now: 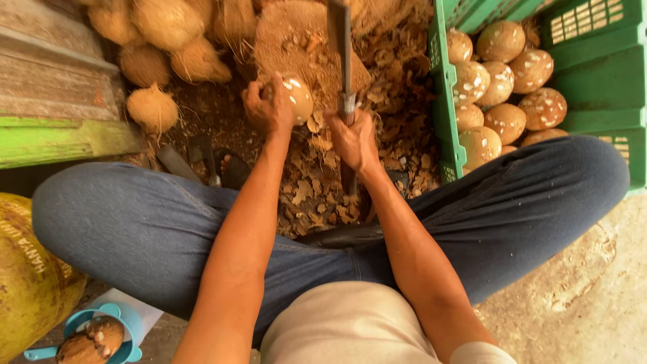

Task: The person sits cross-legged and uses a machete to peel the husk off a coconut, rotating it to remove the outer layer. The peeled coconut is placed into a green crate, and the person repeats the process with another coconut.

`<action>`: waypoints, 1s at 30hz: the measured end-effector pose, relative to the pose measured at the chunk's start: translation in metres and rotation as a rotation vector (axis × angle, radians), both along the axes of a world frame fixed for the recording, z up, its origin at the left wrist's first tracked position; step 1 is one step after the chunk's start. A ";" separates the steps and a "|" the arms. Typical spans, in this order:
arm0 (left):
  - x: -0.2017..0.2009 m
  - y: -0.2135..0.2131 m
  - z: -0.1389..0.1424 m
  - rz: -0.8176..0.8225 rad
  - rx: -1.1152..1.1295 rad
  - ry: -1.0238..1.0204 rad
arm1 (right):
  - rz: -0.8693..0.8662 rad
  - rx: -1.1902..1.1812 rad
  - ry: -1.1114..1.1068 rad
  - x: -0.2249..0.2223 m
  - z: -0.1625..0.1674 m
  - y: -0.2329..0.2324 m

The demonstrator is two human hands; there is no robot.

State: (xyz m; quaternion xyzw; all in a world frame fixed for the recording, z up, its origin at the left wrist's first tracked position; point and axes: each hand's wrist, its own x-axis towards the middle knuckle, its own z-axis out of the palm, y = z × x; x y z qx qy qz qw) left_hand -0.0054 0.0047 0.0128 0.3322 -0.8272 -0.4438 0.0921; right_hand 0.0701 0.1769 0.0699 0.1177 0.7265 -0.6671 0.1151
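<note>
My left hand (267,108) grips a small peeled coconut (297,98), brown with white nicks, over a round wooden chopping block (296,40). My right hand (353,138) is closed around the handle of a long cleaver (340,40), whose blade points away from me just right of the coconut. I sit with knees spread in blue jeans, and shell chips (317,189) litter the ground between my legs.
A green plastic crate (441,101) on the right holds several peeled coconuts (505,81). Husked fibrous coconuts (155,61) are piled at the upper left beside wooden planks (47,94). At the lower left are a yellow-green cylinder (27,276) and a blue scoop (111,334) holding a coconut.
</note>
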 end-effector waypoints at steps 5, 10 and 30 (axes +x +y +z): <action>-0.002 0.000 0.001 -0.072 0.007 0.115 | 0.195 0.130 -0.245 0.005 -0.005 -0.008; -0.007 -0.008 -0.003 -0.002 0.001 -0.048 | 0.186 0.078 -0.276 0.004 0.019 -0.002; 0.003 0.009 0.031 0.089 0.201 -0.081 | 0.108 0.095 -0.186 0.003 0.017 0.000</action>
